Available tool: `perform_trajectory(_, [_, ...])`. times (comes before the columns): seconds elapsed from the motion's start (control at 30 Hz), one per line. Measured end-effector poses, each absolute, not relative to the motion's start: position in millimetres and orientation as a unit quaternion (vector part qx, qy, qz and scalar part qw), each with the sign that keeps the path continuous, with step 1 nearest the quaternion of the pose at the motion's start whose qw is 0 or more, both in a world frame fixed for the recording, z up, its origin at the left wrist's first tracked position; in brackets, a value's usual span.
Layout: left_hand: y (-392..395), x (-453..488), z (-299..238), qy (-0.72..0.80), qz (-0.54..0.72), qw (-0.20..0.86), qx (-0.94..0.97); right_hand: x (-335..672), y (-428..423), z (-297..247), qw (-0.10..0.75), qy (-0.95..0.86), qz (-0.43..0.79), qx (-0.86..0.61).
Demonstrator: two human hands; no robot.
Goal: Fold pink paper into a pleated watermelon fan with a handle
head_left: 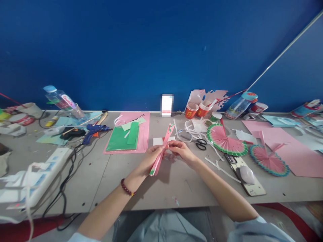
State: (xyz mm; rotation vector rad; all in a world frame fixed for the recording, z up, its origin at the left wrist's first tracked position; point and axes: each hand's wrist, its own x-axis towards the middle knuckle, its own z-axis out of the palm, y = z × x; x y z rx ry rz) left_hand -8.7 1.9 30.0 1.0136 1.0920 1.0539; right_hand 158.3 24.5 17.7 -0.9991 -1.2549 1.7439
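My left hand [154, 156] is closed around a folded strip of pink paper [158, 161] with green at its ends, held at a slant above the table. At the strip's middle, the fingers of my right hand [181, 150] pinch together at a small red and white piece, too small to make out. Behind the hands lies a white piece [158, 141] with some red on it, partly covered by the strip. Black-handled scissors [201, 144] rest to the right of my right hand, among curled white paper strips [188, 132].
Left of my hands are green sheets [122, 139] on pink paper [143, 134], a blue glue gun [94, 131] and a white power strip [50, 174] with cables. Paper cups [191, 111], a watermelon-patterned paper fan [224, 141], a second fan [268, 161] and a phone [248, 181] sit right.
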Motion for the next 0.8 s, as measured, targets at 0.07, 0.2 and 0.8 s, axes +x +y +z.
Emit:
perform_trajectory(0.07, [2, -10, 29, 0.467, 0.448, 0.64, 0.414, 159, 26, 17, 0.385, -0.51, 0.665, -0.386])
perform_trajectory(0.2, [4, -13, 24, 0.464, 0.461, 0.631, 0.417, 159, 27, 16, 0.402, -0.54, 0.632, -0.383])
perform_trajectory(0.8, [4, -14, 29, 0.467, 0.497, 0.521, 0.513, 157, 19, 24, 0.446, -0.733, 0.185, -0.478])
